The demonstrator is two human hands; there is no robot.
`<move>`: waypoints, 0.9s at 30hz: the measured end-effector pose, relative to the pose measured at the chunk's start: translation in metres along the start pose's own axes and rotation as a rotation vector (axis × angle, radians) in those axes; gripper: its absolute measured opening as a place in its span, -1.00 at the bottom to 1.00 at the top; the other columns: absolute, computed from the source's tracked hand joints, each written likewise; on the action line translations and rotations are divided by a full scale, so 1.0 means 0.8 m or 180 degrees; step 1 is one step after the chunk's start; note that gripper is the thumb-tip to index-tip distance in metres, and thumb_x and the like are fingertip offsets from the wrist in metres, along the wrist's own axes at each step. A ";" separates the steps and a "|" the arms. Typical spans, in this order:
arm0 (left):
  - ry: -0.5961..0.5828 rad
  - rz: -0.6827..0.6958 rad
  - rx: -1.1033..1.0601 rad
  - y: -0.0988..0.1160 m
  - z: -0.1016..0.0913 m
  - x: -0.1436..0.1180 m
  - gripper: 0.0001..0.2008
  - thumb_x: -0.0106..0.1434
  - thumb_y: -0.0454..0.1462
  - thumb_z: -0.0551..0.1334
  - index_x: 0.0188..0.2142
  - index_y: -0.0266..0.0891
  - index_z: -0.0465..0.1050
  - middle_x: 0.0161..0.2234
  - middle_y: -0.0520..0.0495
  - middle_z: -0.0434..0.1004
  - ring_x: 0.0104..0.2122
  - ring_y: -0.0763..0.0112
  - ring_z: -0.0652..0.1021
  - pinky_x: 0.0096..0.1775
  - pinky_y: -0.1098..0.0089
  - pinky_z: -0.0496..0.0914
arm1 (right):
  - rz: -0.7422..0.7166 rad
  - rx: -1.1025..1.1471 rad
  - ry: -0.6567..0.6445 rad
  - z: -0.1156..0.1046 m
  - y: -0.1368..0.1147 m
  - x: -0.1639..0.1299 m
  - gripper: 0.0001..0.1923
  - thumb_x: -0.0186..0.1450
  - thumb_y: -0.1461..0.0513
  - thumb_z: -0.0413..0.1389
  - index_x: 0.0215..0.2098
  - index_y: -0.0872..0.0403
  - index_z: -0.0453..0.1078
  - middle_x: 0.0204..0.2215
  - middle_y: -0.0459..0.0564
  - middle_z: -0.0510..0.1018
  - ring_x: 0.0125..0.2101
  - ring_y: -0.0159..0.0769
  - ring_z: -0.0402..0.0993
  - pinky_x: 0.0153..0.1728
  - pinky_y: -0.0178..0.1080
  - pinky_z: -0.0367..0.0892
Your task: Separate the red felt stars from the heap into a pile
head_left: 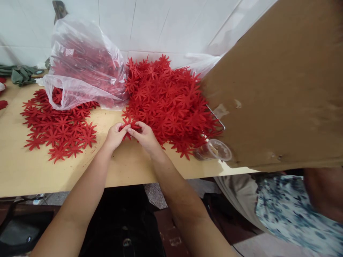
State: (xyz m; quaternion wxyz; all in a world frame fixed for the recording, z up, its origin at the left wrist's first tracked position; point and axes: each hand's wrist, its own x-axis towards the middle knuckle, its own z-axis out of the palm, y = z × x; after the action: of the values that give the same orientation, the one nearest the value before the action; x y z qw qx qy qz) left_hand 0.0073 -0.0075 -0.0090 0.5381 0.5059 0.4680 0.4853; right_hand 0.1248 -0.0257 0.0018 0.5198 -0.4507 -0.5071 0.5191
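- The red flower piece (129, 127) is pinched between both hands, just above the table (128, 167), at the near edge of the big heap.
- The left hand (115, 136) has a narrow grip on the left side of the flower piece, with its fingertips closed on it.
- The right hand (144, 137) has the same narrow grip on the right side, and the two hands touch each other.
- On the left side of the table lies a flat spread of red flowers (57, 132), laid out next to each other. It looks like these are the ones already done.
- Right behind the hands is the big heap of red flowers (171, 103), piled high and all mixed up. It looks like these are still left, and there are many more of them than in the flat spread.
- A clear plastic bag (83, 67) lies at the back of the table, with its open mouth toward the flat spread. It is stuffed with more red flowers.
- A small clear plastic cup (214, 150) lies tipped on its side near the right end of the heap. I cannot tell if anything is in it.
- A big brown cardboard sheet (278, 85) hides the right side of the table.
- Another person in a flowery shirt (289, 214) is close by on the right.
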 end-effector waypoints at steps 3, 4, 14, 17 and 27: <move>-0.0110 0.0087 0.0182 0.001 -0.001 -0.002 -0.70 0.07 -0.12 0.17 -0.63 -0.26 0.24 -0.72 0.15 0.13 -0.67 0.63 0.17 -0.57 0.51 0.10 | 0.0067 0.0187 0.0041 -0.001 0.004 0.001 -0.72 -0.05 0.10 0.21 -0.43 0.08 0.33 -0.51 -0.16 0.44 -0.51 -0.49 0.35 -0.46 -0.37 0.30; -0.0151 0.0097 0.0170 0.002 -0.001 -0.002 -0.69 0.09 -0.10 0.14 -0.62 -0.27 0.24 -0.70 0.14 0.15 -0.66 0.63 0.19 -0.55 0.51 0.12 | 0.0108 0.0271 0.0082 -0.001 0.005 0.001 -0.72 -0.05 0.10 0.20 -0.44 0.07 0.33 -0.52 -0.16 0.44 -0.52 -0.49 0.34 -0.49 -0.38 0.29; -0.0569 0.0009 -0.0064 0.001 0.003 -0.003 -0.90 0.04 -0.31 0.19 -0.41 -0.32 0.34 -0.59 0.10 0.33 -0.60 0.64 0.30 -0.50 0.52 0.18 | 0.0002 0.0618 0.0612 -0.010 0.015 0.004 -0.78 -0.06 0.24 0.18 -0.41 0.04 0.31 -0.50 -0.21 0.43 -0.49 -0.50 0.35 -0.40 -0.36 0.30; -0.0476 -0.0023 0.0048 0.003 0.004 -0.003 -0.94 0.06 -0.33 0.16 -0.49 -0.30 0.30 -0.66 0.12 0.28 -0.64 0.64 0.26 -0.51 0.52 0.16 | -0.0050 0.0586 0.0384 -0.010 0.016 0.004 -0.78 -0.02 0.21 0.17 -0.37 0.04 0.34 -0.47 -0.19 0.46 -0.46 -0.48 0.37 -0.36 -0.34 0.31; -0.0182 0.0071 0.0176 0.004 0.007 -0.002 -0.88 0.08 -0.28 0.16 -0.52 -0.30 0.29 -0.59 0.10 0.29 -0.56 0.61 0.29 -0.42 0.50 0.22 | -0.0023 0.0275 0.0630 -0.014 0.012 0.001 -0.77 -0.01 0.10 0.17 -0.46 0.08 0.34 -0.57 -0.19 0.42 -0.56 -0.51 0.30 -0.47 -0.38 0.26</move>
State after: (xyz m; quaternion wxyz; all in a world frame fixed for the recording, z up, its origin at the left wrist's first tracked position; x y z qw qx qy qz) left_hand 0.0129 -0.0093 -0.0051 0.5317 0.5395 0.4600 0.4634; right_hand 0.1351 -0.0236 -0.0088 0.5882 -0.4751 -0.4321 0.4916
